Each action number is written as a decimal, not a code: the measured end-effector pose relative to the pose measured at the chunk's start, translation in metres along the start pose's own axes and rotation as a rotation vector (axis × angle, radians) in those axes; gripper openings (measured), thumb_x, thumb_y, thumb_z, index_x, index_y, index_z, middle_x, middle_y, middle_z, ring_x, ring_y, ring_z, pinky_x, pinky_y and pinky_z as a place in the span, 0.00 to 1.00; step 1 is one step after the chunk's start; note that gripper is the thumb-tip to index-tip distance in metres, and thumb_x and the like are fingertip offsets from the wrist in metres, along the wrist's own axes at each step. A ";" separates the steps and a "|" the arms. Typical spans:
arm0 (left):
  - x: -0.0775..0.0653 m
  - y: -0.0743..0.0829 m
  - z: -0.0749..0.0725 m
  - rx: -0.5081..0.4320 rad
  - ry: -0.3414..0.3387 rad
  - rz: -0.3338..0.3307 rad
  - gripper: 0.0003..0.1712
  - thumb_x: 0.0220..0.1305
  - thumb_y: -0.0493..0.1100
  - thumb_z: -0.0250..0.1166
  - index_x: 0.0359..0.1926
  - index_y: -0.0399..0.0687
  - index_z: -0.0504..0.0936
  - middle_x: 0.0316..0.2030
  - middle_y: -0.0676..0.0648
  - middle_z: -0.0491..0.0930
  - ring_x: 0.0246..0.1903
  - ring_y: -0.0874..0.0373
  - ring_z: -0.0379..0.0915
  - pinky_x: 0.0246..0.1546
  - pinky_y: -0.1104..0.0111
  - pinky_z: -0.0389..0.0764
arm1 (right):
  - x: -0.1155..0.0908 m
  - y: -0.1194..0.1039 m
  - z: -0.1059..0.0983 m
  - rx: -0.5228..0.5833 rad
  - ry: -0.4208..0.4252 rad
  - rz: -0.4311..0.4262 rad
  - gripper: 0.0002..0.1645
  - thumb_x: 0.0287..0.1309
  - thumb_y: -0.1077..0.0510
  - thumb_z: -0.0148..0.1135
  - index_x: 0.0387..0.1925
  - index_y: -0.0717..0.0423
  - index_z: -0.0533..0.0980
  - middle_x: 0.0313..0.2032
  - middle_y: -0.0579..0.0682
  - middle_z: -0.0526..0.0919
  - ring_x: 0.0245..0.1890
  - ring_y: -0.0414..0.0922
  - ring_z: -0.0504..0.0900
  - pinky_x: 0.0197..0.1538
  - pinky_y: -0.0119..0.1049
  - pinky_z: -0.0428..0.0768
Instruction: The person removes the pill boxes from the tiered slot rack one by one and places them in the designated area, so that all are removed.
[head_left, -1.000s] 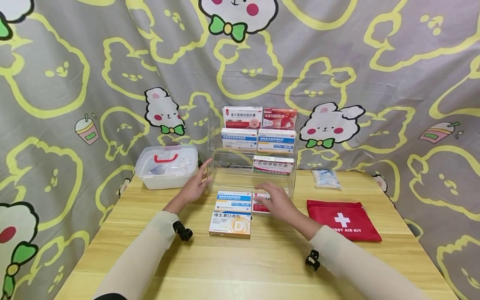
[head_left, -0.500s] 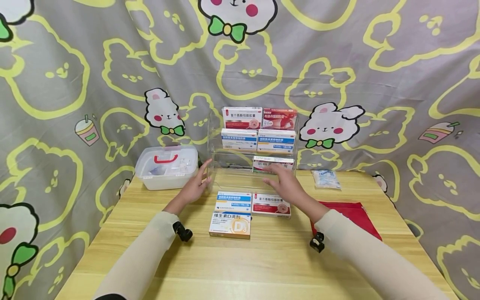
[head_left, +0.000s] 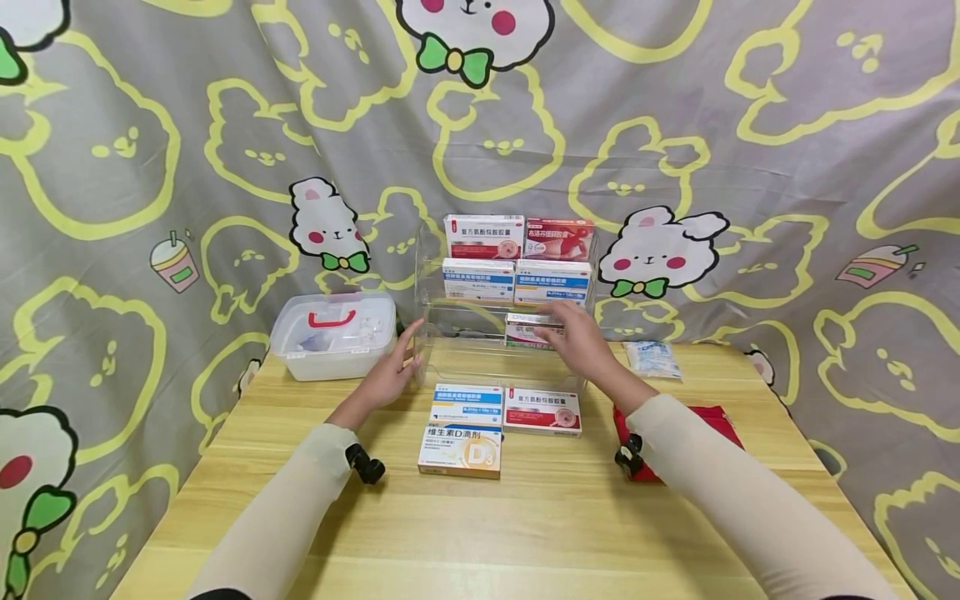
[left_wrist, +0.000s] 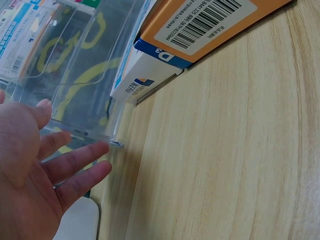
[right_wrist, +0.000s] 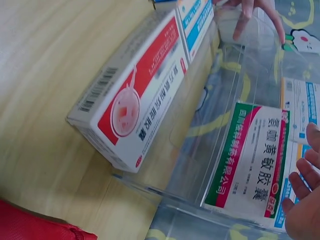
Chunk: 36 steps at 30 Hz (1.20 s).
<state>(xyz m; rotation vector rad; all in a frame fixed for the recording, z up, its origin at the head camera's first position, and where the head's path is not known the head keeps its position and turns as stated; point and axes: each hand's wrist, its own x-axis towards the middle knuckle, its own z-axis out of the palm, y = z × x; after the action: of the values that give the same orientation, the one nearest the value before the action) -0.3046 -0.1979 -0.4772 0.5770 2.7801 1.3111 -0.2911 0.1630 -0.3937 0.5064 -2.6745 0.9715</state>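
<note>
A clear acrylic tiered rack (head_left: 457, 357) holds several medicine boxes. My left hand (head_left: 390, 375), fingers spread, is at the rack's left side; in the left wrist view its fingertips are close to the clear wall, and contact is hard to tell. My right hand (head_left: 581, 337) is in front of the rack's right side, partly covering a white, green and magenta capsule box (right_wrist: 250, 160) on a lower tier. Its fingers are loosely bent near that box's top edge and grip nothing visible. Behind them sit blue-and-white capsule boxes (head_left: 552, 282).
Before the rack lie a red-and-white capsule box (head_left: 542, 412), a blue-and-white box (head_left: 467, 403) and a vitamin D drops box (head_left: 460, 450). A lidded plastic case (head_left: 333, 358) stands left. Right are a red first aid pouch (head_left: 708, 421) and a clear packet (head_left: 652, 358).
My right hand has moved from above the red-and-white box on the table up to the green and magenta box on the rack. My left hand has stayed at the rack's side.
</note>
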 end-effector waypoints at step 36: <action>0.000 -0.004 -0.001 0.005 0.001 -0.006 0.47 0.81 0.41 0.53 0.79 0.90 0.37 0.72 0.29 0.65 0.72 0.36 0.63 0.21 0.62 0.73 | 0.016 0.010 0.012 -0.061 0.031 0.100 0.16 0.68 0.56 0.68 0.54 0.56 0.85 0.59 0.56 0.83 0.63 0.56 0.78 0.63 0.53 0.77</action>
<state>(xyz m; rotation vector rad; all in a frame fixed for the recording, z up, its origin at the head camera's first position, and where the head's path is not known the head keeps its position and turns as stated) -0.3059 -0.2008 -0.4794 0.5685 2.7844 1.3048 -0.3114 0.1590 -0.4029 0.3448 -2.7148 0.9127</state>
